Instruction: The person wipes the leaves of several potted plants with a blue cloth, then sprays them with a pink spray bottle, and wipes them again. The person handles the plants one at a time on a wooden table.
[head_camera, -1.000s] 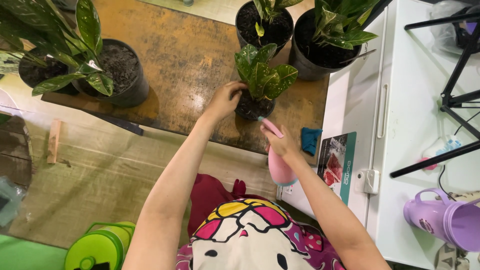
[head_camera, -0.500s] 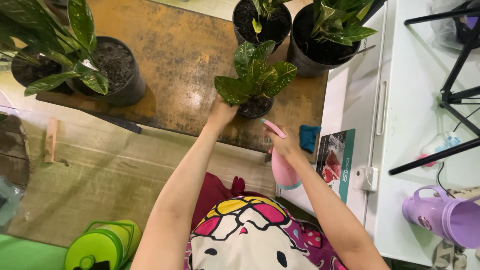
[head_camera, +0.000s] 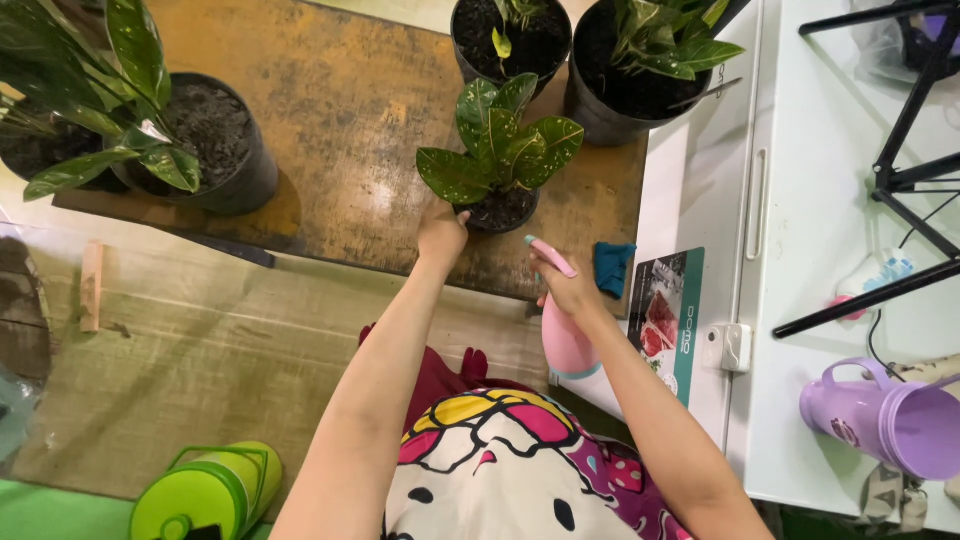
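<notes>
1. Left hand (head_camera: 441, 232) is closed around the near-left rim of the small black pot (head_camera: 500, 212), under a big spotted leaf. Fingers are curled on the rim; it is grasping the pot.
2. The small pot sits on the worn wooden table (head_camera: 340, 120), close to its near edge, right of centre. Its plant (head_camera: 500, 145) has glossy green leaves with yellow speckles, fanned out over the pot.
3. Right hand (head_camera: 570, 293) is clenched on the neck of a pink spray bottle (head_camera: 566, 340). The pink nozzle (head_camera: 549, 255) points up-left toward the small pot and stops just short of it, not touching.
4. The bottle body hangs below the table edge, in front of the person's lap.
5. Blue cloth (head_camera: 612, 266) lies on the table's near right corner, just beside the right hand.
6. Two larger black pots stand behind the small one: middle pot (head_camera: 512, 40) and right-hand pot (head_camera: 630, 85), both planted, the right one touching the table's right edge.
7. Another big black pot (head_camera: 205, 140) with long leaves stands far left, well apart from the hands.
8. White cabinet (head_camera: 800, 200) butts against the table on the right; a lilac jug (head_camera: 885, 420) lies on it near the corner.
9. Green container (head_camera: 205, 495) stands on the floor at lower left.
</notes>
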